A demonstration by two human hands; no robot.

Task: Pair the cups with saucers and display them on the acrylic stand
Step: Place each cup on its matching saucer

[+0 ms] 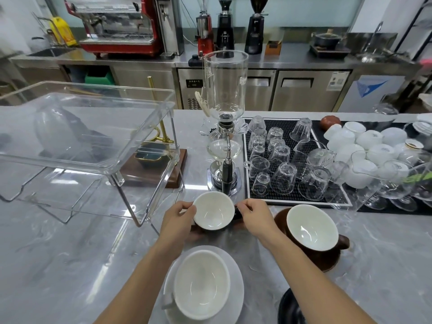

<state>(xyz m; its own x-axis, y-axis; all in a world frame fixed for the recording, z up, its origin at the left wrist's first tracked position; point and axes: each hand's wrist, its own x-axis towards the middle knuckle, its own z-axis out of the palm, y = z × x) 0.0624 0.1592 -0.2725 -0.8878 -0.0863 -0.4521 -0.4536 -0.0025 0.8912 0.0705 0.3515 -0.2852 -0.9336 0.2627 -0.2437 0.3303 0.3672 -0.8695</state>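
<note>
Far left on the worktop [70, 265]: acrylic stand [88, 127], tiers bare, open marble in front for approach. Centre: left hand [180, 218] pinching the rim of the black cup [214, 212], right hand [253, 215] closed on its handle side, cup held just off the surface. Below: white cup [202, 284] seated on its saucer [236, 272]. Right: brown cup [311, 226] on brown saucer [327, 260]. Glazed ceramic, likely stiff, slick, chippable; best gripped by handle and rim. Siphon brewer [224, 127] and glassware crowding close behind.
</note>
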